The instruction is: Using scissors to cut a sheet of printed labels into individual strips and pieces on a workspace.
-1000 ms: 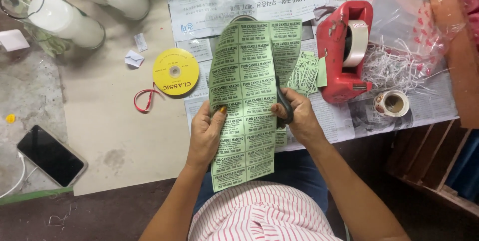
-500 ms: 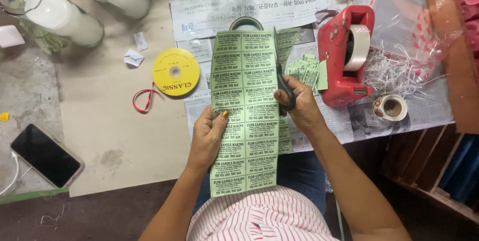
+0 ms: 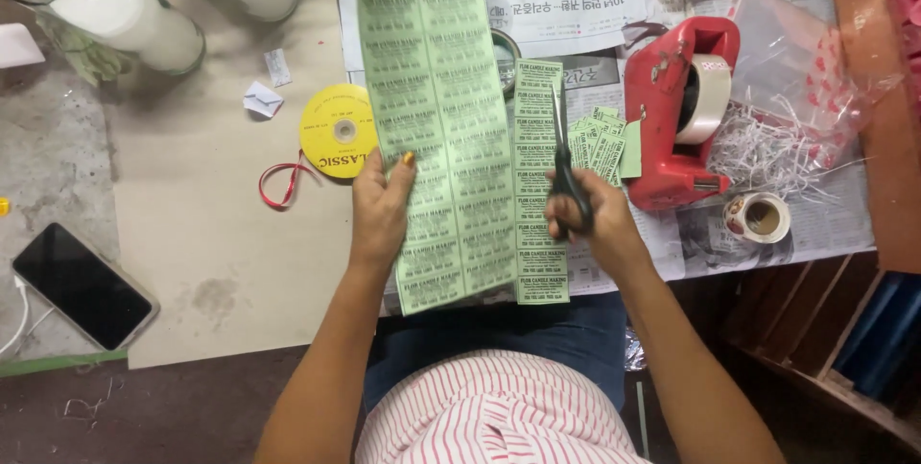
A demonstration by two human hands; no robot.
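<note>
Green label sheet, 2 columns wide, is held up over the bench by the left hand, fingers pinching its left edge. Just right of it a 1-column strip hangs free beside the scissors, gripped in the right hand, fingers through the handles. Step looks like: strip cut off lengthwise. Next prob. needs strip dropped near cut labels by the red tape dispenser, then blades re-lined on next column.
</note>
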